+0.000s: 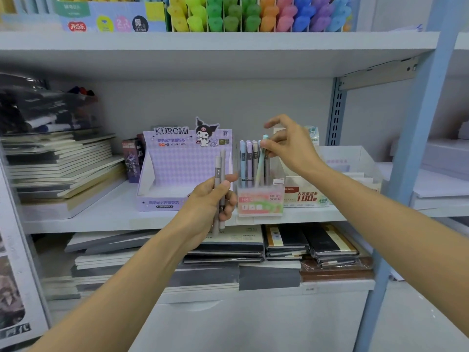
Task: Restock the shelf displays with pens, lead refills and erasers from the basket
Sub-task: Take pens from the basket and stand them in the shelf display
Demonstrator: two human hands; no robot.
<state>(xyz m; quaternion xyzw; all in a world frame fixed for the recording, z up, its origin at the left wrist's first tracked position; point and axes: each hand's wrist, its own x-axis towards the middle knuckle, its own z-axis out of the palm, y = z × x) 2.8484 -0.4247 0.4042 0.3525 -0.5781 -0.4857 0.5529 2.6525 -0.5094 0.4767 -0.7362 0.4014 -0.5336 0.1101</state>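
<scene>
Far left of frame: stacked notebooks (63, 168) on the middle shelf (114, 214). Left of centre: purple Kuromi display box (185, 168). Just below centre: left hand (208, 201), fingers curled round two grey pens (218, 174), upright before the box's right edge. Centre: clear pen holder (260, 199) with pastel pens (248, 158) standing inside. Right of centre: right hand (291, 148), thumb and fingers pinching a tilted mint pen (261, 161) near its top, lower end inside the holder.

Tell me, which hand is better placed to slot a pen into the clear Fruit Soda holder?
Right. The right hand pinches a teal pen whose lower end sits inside the clear holder; the left hand grips two grey pens lower down, beside it.
</scene>
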